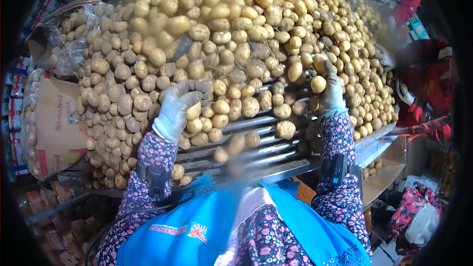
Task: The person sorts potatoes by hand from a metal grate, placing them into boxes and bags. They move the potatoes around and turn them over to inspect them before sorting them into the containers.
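Potatoes (143,102) lie heaped over a sorting table with metal bars (236,140). My left hand (181,106), in a pale glove with dirty fingertips, is at the left of the bars, its fingers curved over the potatoes; what lies under the fingertips is partly hidden. At the right of the bars, my right hand (331,88), gloved too, has its thumb and fingers around a potato (320,63). Another potato (318,84) sits just beside its palm. A few potatoes near the front edge are blurred.
A cardboard box (59,118) stands at the left, below a plastic-lined box (59,44) of potatoes. Other people in red sleeves (408,6) reach in from the right, one gloved hand (405,93) near the table's edge. The metal front edge (276,171) runs before my body.
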Demonstrator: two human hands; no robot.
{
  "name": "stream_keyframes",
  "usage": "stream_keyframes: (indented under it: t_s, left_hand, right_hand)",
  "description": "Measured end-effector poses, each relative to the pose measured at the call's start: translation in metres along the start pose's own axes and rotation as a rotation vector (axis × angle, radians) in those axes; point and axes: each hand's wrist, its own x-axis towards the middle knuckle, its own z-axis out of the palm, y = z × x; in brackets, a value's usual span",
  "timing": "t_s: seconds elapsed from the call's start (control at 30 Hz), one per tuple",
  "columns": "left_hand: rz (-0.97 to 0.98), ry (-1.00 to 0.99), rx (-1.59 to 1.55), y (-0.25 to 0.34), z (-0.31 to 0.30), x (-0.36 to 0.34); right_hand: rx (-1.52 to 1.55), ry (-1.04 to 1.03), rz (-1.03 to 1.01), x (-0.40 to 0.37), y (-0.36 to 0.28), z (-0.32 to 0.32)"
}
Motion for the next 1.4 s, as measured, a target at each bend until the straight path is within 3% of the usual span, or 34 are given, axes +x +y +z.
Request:
stream_keyframes:
  t_s: [0.07, 0.1, 0.13, 0.2, 0.23, 0.27, 0.33, 0.37, 0.4, 0.43, 0.5, 0.6, 0.63, 0.67, 0.8, 0.87, 0.93, 1.0, 1.03, 1.07, 1.13, 1.2, 1.27, 1.37, 1.4]
  left_hand:
    - [0.019, -0.036, 0.099, -0.008, 0.003, 0.003]
    - [0.016, -0.083, 0.217, -0.013, 0.007, 0.002]
    - [0.019, -0.133, 0.335, -0.015, 0.014, 0.0]
    - [-0.019, -0.186, 0.587, -0.018, 0.026, -0.008]
    - [-0.019, -0.213, 0.653, -0.019, 0.034, -0.012]
    - [-0.017, -0.237, 0.72, -0.02, 0.04, -0.016]
    - [0.008, -0.251, 0.77, -0.032, 0.043, -0.016]
    - [0.102, -0.285, 1.002, -0.029, 0.049, -0.017]
    - [0.2, -0.316, 1.233, -0.029, 0.054, -0.018]
    - [0.338, -0.328, 1.259, -0.032, 0.061, -0.018]
    - [0.406, -0.415, 1.32, -0.035, 0.09, -0.018]
    - [0.714, -0.578, 1.466, -0.062, 0.145, -0.009]
    - [0.728, -0.604, 1.52, -0.068, 0.163, -0.007]
    - [0.741, -0.629, 1.574, -0.075, 0.178, -0.005]
    - [0.641, -0.715, 1.632, -0.091, 0.186, 0.003]
    - [0.685, -0.789, 1.53, -0.112, 0.157, 0.019]
    - [0.503, -0.704, 0.659, -0.123, 0.13, 0.023]
    - [-0.445, -0.753, -0.125, -0.071, 0.11, 0.002]
    - [-0.541, -0.686, -0.238, -0.065, 0.104, -0.003]
    - [-0.541, -0.672, -0.237, -0.065, 0.099, -0.004]
    - [-0.545, -0.609, -0.268, -0.07, 0.091, -0.008]
    - [-0.526, -0.592, -0.268, -0.074, 0.089, -0.009]
    - [-0.473, -0.611, -0.268, -0.073, 0.087, -0.012]
    - [-0.459, -0.636, -0.319, -0.07, 0.086, -0.013]
    - [-0.467, -0.643, -0.361, -0.064, 0.087, -0.016]
  right_hand:
    - [0.113, -0.006, -0.014, -0.015, 0.014, -0.022]
    - [0.079, -0.045, -0.2, -0.03, 0.026, -0.033]
    - [0.266, 0.059, -0.028, -0.035, 0.018, -0.029]
    - [-0.369, -0.135, -0.664, -0.038, 0.046, -0.068]
    - [0.248, -0.143, -0.282, -0.049, 0.028, -0.059]
    - [0.473, -0.114, -0.119, -0.057, 0.013, -0.06]
    - [0.425, -0.187, -0.219, -0.095, -0.005, -0.062]
    - [0.441, -0.26, -0.227, -0.105, -0.011, -0.071]
    - [0.332, -0.225, -0.299, -0.119, -0.014, -0.078]
    - [0.256, -0.183, -0.301, -0.133, -0.008, -0.097]
    - [0.095, 0.001, -0.302, -0.159, -0.002, -0.111]
    - [-0.038, 0.128, -0.077, -0.2, -0.012, -0.087]
    - [-0.243, 0.122, -0.173, -0.203, -0.005, -0.085]
    - [-0.267, 0.173, -0.064, -0.207, -0.004, -0.082]
    - [-0.509, 0.192, -0.11, -0.222, -0.003, -0.08]
    - [-0.702, 0.327, -0.017, -0.227, -0.009, -0.083]
    - [-0.762, 0.387, -0.006, -0.219, -0.004, -0.099]
    - [-1.7, 0.331, -0.41, -0.201, -0.004, -0.101]
    - [-1.819, 0.328, -0.448, -0.189, -0.005, -0.09]
    - [-1.813, 0.313, -0.449, -0.174, -0.002, -0.079]
    - [-2.123, 0.289, -0.165, -0.143, 0.0, -0.061]
    - [-2.092, 0.163, 0.108, -0.116, -0.009, -0.047]
    - [-2.052, 0.169, 0.006, -0.108, -0.004, -0.051]
    - [-1.801, -0.127, 0.032, -0.126, -0.002, -0.033]
    - [-1.784, -0.109, 0.067, -0.13, 0.011, -0.028]
